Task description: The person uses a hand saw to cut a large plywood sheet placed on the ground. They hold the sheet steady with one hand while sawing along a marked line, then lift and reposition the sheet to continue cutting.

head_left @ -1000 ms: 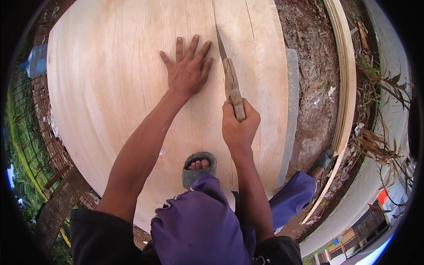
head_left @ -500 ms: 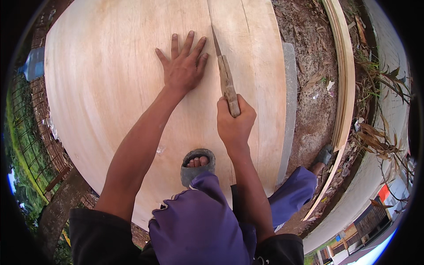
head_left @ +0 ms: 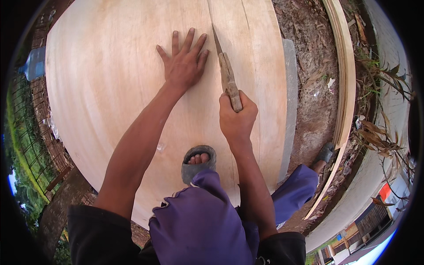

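Observation:
A large pale plywood sheet (head_left: 106, 88) lies under both my arms. My left hand (head_left: 184, 66) rests flat on it with the fingers spread, just left of the blade. In my right fist (head_left: 238, 115) is the worn wooden handle of a hand saw (head_left: 228, 76). Its narrow dark blade points away from me, edge-on in a long straight cut that runs toward the far edge of the sheet. How deep the blade sits in the wood is hidden. My sandalled foot (head_left: 198, 160) stands on the sheet, nearer to me than both hands.
A grey slab edge (head_left: 289, 106) shows beneath the sheet's right side. Beyond it lie bare soil with dry leaves, a stack of long boards (head_left: 345, 79) and a pale wall (head_left: 388, 44). My other sandalled foot (head_left: 326, 152) is on the ground there. Wire mesh (head_left: 26, 119) stands at left.
My right hand and the saw have shifted slightly away from me along the cut. My left hand stays flat in nearly the same spot.

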`<state>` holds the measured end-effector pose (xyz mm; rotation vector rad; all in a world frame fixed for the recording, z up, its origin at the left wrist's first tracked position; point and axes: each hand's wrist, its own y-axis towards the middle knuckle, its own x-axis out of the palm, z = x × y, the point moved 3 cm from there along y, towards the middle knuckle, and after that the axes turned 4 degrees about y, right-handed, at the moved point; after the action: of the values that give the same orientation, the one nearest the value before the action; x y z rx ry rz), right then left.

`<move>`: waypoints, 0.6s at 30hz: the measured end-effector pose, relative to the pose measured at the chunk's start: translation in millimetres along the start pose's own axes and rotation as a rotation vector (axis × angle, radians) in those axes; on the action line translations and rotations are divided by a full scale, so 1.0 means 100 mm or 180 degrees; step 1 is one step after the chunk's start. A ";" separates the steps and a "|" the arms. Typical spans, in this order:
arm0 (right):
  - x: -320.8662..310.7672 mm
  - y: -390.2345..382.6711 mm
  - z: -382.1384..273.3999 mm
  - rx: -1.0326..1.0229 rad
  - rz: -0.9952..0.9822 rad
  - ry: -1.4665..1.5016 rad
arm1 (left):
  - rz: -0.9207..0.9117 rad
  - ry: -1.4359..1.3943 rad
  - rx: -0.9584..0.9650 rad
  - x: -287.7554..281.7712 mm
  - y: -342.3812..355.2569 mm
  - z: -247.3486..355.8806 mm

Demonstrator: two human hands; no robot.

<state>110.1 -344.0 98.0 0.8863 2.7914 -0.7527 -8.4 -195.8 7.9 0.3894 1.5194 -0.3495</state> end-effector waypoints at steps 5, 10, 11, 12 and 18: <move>-0.64 -1.21 0.03 -0.0016 -0.0104 -0.0428 | 0.0009 0.0036 -0.0079 0.06 -0.06 -0.11; -0.88 -1.57 -0.04 -0.0115 -0.0015 -0.0468 | 0.0030 -0.0027 -0.0017 0.02 -0.04 -0.05; -0.69 -1.26 0.01 0.0005 -0.0033 -0.0288 | 0.0043 -0.0041 0.0007 0.02 -0.04 -0.03; -0.47 -0.93 0.07 0.0114 -0.0087 -0.0094 | 0.0038 -0.0015 -0.0011 0.03 -0.04 -0.07; -0.18 -0.43 0.03 0.0310 -0.0112 0.0026 | 0.0079 0.0110 -0.0017 0.07 -0.07 -0.11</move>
<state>100.8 -385.3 117.8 0.8595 2.8054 -0.8991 -20.9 -197.2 0.6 0.4118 1.5476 -0.3206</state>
